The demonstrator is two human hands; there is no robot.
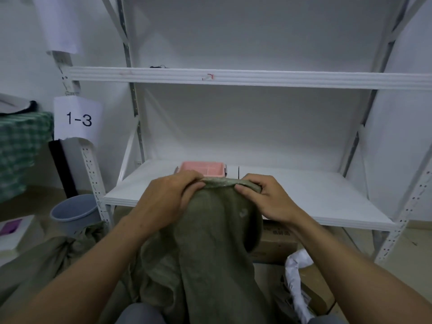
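Centre of frame: both hands hold up an olive-green woven cloth garment (210, 249) by its folded top edge. Left hand (167, 202) has fingers curled over the edge and thumb pinching the fabric; right hand (266, 199) pinches the same edge, just right of centre. The cloth hangs down to the lower middle of the frame, in front of the white metal shelf (315, 202). A pink plastic tray (203, 169) sits on the shelf just above the hands. A grey-blue plastic bucket (74, 213) stands at left.
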